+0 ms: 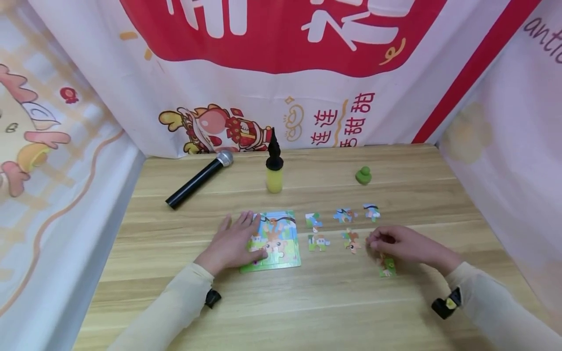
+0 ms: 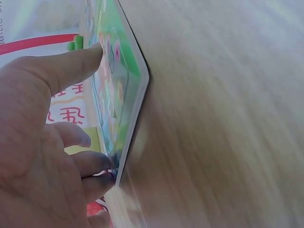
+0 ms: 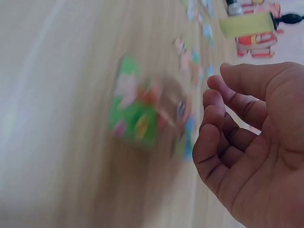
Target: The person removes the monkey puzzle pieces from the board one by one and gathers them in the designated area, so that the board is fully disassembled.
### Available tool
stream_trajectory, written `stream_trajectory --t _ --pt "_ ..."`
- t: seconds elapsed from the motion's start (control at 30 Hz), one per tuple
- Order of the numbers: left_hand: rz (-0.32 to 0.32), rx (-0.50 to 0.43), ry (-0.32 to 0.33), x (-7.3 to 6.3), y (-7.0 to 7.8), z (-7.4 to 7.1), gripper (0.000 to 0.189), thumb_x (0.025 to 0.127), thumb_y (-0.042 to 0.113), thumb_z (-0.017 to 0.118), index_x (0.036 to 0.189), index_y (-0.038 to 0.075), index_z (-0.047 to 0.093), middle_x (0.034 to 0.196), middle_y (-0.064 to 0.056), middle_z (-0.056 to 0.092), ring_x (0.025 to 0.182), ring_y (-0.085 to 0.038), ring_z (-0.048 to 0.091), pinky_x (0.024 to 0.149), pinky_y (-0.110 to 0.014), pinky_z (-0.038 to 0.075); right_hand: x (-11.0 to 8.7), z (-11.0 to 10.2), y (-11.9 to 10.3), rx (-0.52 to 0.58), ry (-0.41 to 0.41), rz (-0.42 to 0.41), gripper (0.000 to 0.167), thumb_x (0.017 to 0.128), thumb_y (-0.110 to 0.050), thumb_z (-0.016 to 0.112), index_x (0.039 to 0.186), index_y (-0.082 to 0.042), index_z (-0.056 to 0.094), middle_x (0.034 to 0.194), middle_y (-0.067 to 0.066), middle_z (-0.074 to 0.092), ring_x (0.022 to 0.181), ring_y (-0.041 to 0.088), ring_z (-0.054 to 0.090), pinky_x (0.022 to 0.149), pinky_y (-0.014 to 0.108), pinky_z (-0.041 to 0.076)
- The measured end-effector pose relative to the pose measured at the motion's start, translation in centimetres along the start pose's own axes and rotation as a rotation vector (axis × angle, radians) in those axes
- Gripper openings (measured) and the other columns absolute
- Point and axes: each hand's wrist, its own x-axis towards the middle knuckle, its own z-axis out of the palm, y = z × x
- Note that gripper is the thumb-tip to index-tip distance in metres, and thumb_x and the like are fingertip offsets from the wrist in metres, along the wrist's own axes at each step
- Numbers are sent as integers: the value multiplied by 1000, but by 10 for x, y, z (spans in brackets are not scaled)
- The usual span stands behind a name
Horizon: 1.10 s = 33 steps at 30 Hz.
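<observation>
My left hand [image 1: 234, 243] rests over the left side of a jigsaw puzzle board [image 1: 291, 261], its thumb lying on the picture. The left wrist view shows the fingertips at the rim of the thin board [image 2: 135, 102]. My right hand [image 1: 397, 243] hovers at the right end of the loose puzzle pieces, thumb and fingers loosely curled. Nothing shows between these fingers in the right wrist view. Just below that hand lies a green puzzle piece [image 1: 388, 268], blurred in the right wrist view. To its left is a brown-and-peach puzzle piece [image 1: 351, 242].
More loose pieces, among them a blue-and-green piece [image 1: 313, 221] and a blue piece [image 1: 372, 212], lie right of the board. Behind stand a yellow bottle [image 1: 274, 180] with a black top and a small green figure [image 1: 363, 175]. A black microphone [image 1: 195, 184] lies at back left.
</observation>
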Motion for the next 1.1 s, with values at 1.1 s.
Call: stream_trajectory --t 1.1 --pt "13 15 -46 -8 -24 -13 111 80 57 80 161 7 22 164 -15 20 152 -37 7 117 -60 -10 145 119 -132 -278 -5 -431 17 100 -20 67 108 -12 80 100 -7 67 85 3 57 74 21 51"
